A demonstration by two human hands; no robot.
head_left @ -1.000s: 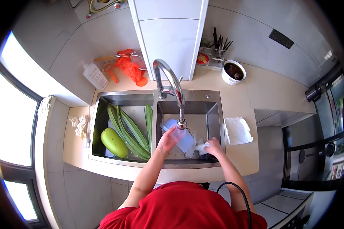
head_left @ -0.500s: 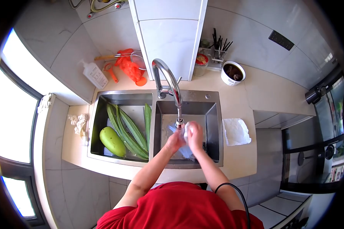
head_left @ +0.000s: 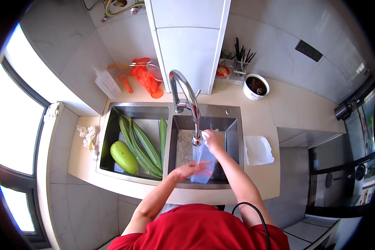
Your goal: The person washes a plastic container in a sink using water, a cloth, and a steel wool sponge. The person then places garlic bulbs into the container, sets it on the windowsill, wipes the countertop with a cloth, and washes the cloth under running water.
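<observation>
Under the chrome faucet (head_left: 186,89), in the right basin (head_left: 233,143), a translucent bluish piece of plastic (head_left: 202,177) hangs slanted; whether it is a bag or a sheet I cannot tell. My right hand (head_left: 214,142) is closed at its upper end, close by the spout, with a bit of white showing at the fingers. Lower down, my left hand (head_left: 188,170) has its fingers stretched out across the plastic, seemingly against it. Both hands are slightly blurred.
The left basin (head_left: 133,109) holds a green gourd (head_left: 123,157) and several long ridged gourds (head_left: 142,143). A white sheet (head_left: 258,150) lies right of the sink. Behind stand a white pot (head_left: 256,87), a bottle (head_left: 108,85) and a red mesh bag (head_left: 143,77).
My hands were together under the spout and are now apart. The left has dropped toward me with its fingers spread; the plastic is stretched out longer between them.
</observation>
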